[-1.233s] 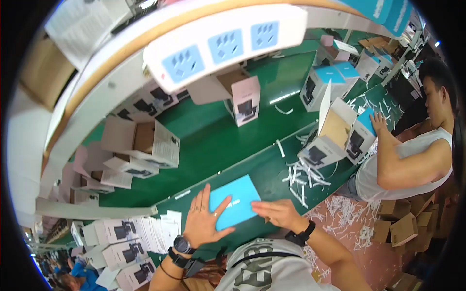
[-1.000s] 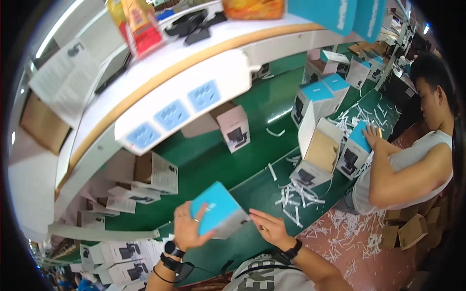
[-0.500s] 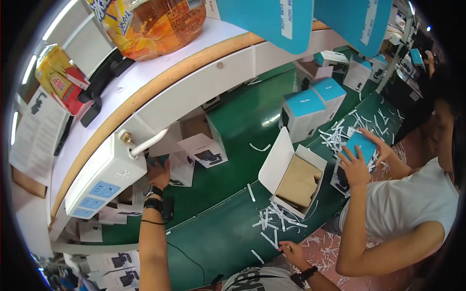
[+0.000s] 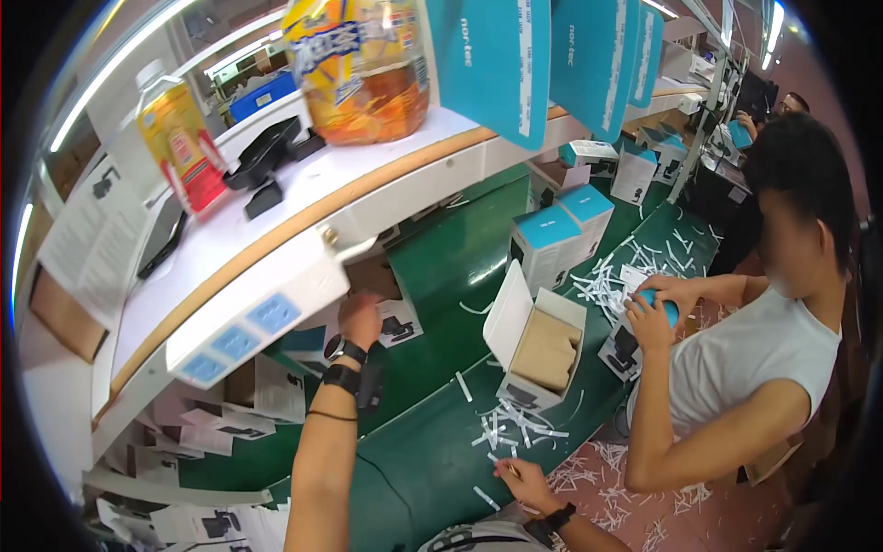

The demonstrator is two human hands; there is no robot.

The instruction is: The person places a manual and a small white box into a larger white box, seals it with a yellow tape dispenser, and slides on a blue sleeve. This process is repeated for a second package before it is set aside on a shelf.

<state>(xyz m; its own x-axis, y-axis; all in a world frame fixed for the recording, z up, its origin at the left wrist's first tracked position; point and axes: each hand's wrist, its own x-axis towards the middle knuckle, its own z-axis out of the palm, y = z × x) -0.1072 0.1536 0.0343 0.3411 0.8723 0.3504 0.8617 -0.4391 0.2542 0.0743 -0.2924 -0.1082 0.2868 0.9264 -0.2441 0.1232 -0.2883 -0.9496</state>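
My left hand [image 4: 361,317], smeared by motion, reaches under the shelf beside a white product box [image 4: 398,322]. Whether it grips the box I cannot make out. Low in front of me, my right hand [image 4: 524,483] is closed, fingers curled round something too small to name. It rests by the bench's front edge, next to loose white paper strips [image 4: 515,425]. Just beyond those strips stands an open white box [image 4: 558,322], lid raised, with a brown cardboard insert [image 4: 544,354] inside.
To the right, a person [image 4: 745,350] handles a teal-topped box [image 4: 658,308]. Teal-and-white boxes [image 4: 543,230] stand on the green bench [image 4: 441,267]. A power strip [image 4: 258,317] juts from the shelf [image 4: 368,184] above my left arm. Bottles [image 4: 359,83] stand on it.
The view has tilted up, showing more of the shelf. My left hand has moved rightward, closer to the white product box. My right hand stays closed near the bench's edge.
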